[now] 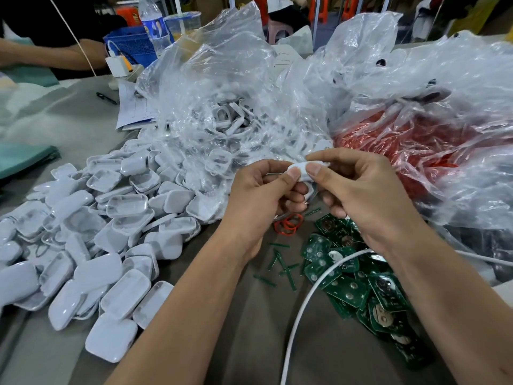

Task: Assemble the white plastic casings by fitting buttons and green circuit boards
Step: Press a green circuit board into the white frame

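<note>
A small white plastic casing (304, 170) is held up between both hands above the table's middle. My left hand (261, 195) pinches its left end with thumb and curled fingers. My right hand (358, 190) pinches its right end, thumb on top. Most of the casing is hidden by the fingers. Below the hands lie a few red rubber rings (288, 224), a heap of green circuit boards (358, 284) and several thin green strips (280, 262). A big pile of white casings (111, 232) covers the table on the left.
A clear bag of white casings (222, 107) lies behind the hands; a clear bag of red parts (410, 145) lies at right. A white cable (305, 295) crosses the boards. Another person's arm (50, 55), a blue basket (130, 44) and a water bottle (152, 22) are far left.
</note>
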Available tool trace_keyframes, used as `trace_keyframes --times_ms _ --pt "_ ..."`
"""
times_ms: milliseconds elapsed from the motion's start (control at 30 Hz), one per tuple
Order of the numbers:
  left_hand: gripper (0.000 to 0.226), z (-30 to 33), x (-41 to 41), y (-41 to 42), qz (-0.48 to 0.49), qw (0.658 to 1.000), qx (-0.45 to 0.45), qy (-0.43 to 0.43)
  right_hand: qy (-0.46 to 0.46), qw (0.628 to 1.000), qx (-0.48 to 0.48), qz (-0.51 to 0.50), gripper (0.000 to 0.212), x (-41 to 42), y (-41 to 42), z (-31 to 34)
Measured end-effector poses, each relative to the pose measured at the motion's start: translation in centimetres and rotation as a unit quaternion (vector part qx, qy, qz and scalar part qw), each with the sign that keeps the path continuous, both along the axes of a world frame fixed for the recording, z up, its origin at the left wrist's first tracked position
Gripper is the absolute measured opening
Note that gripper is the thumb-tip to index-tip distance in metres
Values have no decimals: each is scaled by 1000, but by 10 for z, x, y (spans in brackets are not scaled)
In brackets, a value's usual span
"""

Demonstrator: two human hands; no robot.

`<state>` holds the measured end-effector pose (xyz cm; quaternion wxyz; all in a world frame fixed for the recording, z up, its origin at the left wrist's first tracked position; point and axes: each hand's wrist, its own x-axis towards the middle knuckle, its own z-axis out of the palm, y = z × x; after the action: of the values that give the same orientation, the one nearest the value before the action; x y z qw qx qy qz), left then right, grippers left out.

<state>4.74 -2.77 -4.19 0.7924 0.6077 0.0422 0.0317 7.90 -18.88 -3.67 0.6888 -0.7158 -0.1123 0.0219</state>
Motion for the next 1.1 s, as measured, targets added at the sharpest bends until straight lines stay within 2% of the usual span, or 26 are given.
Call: trace_keyframes --times_ms 267,600,767,933,1100 --pt "14 -2 -1 -1 18 999 50 7 14 1000 0 -22 15 -2 6 -4" --pt "7 -6 -2 -4 24 998 59 12 73 997 11 -11 19 -3 3 0" --pt "10 -7 -3 -3 11 997 71 9 94 995 25 -1 20 -1 2 0" --pt "9 -8 -2 -3 13 997 79 -1 81 997 11 0 19 -1 3 1" --pt "9 -3 0 -3 37 998 23 -45 40 999 35 2 15 -4 5 3"
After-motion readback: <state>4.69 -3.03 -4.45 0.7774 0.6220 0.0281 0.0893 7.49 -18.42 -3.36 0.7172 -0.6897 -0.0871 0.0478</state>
